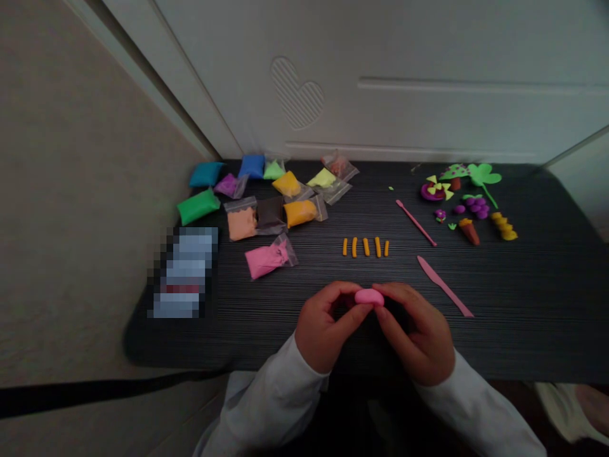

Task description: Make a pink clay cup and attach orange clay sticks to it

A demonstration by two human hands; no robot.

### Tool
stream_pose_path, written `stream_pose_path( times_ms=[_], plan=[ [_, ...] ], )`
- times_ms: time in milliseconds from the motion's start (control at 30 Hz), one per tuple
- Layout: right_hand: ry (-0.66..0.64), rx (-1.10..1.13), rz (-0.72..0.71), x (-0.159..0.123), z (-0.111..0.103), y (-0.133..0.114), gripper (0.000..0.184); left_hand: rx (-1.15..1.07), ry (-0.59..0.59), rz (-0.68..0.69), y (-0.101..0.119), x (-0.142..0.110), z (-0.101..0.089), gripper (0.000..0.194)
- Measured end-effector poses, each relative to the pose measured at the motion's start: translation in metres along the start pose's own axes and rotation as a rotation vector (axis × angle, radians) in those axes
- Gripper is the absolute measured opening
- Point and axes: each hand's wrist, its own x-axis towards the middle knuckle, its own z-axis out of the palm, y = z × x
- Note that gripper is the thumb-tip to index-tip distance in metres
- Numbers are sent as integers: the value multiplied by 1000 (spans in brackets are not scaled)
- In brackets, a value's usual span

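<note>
Both hands at work over the near part of the dark, fine-lined table (238, 339). Left hand (326, 327): fingers curled, thumb and forefinger pinching one end of a smooth pink clay piece (369, 297), rounded and oblong. Right hand (419, 333): same pinch, at the other end. The piece sits between the fingertips, near the table's front edge; cannot tell whether it touches the surface.

Just beyond the hands, five short orange-yellow clay strips (366, 247) in a row, side by side, apart from one another. To their right, a pink modelling knife (445, 285) lies aslant, near the right hand; farther back, a thin pink modelling stick (416, 222), also slanting.

Left of the strips, a clear zip bag of pink clay (266, 259). Behind it, bags of peach clay (242, 223), black clay (270, 214) and orange-yellow clay (301, 212), close together. Far left, a pixelated oblong (185, 273), details unreadable.

Back right, small clay models: purple grape-like cluster (478, 207), brown cone with orange top (470, 232), wavy yellow piece (504, 226).
</note>
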Motion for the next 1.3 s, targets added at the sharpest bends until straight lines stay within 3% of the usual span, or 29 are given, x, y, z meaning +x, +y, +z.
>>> stream_pose_path(
  times_ms=[233, 400, 533, 667, 800, 967, 1300],
  plan=[
    [-2, -13, 2, 0, -1, 0, 32, -63, 23, 19, -2, 0, 0, 27],
    [49, -14, -4, -2, 0, 1, 36, -133, -40, -78, 0, 1, 0, 22],
    [105, 29, 2, -4, -1, 3, 39, -336, -110, -163, 3, 2, 2, 25],
    [0, 108, 2, -4, -2, 2, 43, -548, -117, -181, 3, 3, -3, 16],
    [-92, -1, -86, -3, 0, 3, 54, -521, -160, -170, 2, 3, -8, 13],
    [-84, -94, -125, 0, 2, 3, 38, -537, -203, -204, 1, 4, -6, 11],
    [-44, -155, -202, 3, 6, 6, 40, -632, -193, -326, 1, 5, -3, 37]
  ],
)
